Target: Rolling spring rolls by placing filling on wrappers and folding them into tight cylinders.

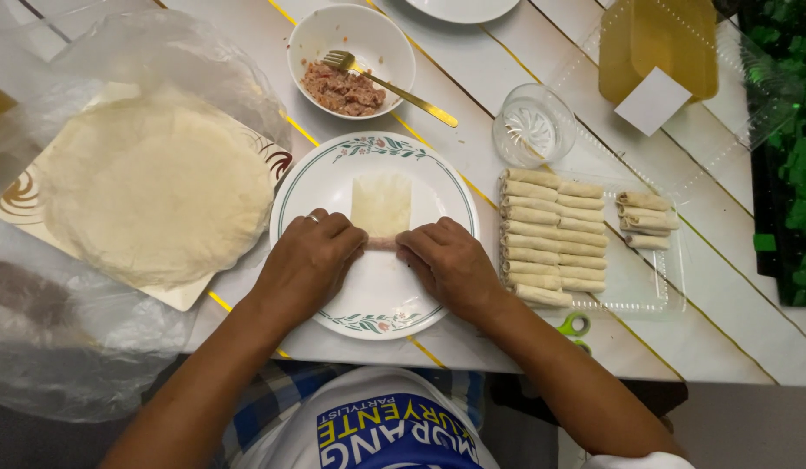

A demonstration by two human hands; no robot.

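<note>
white planks with thin yellow seams make up the table, and it's crowded. a sheet of clear plastic spreads over the left end under a board carrying a stack of round pale wrappers. at the far edge sits a white bowl of minced filling with a gold fork leaning in it. a clear tray on the right holds rows of finished rolls, with an empty glass dish just beyond. in the middle, a floral-rimmed plate bears one rectangular wrapper. the left hand and right hand sit knuckles-up on its near edge, fingers curled together and pinching the rolled fold, where a bit of pinkish filling shows between them.
</note>
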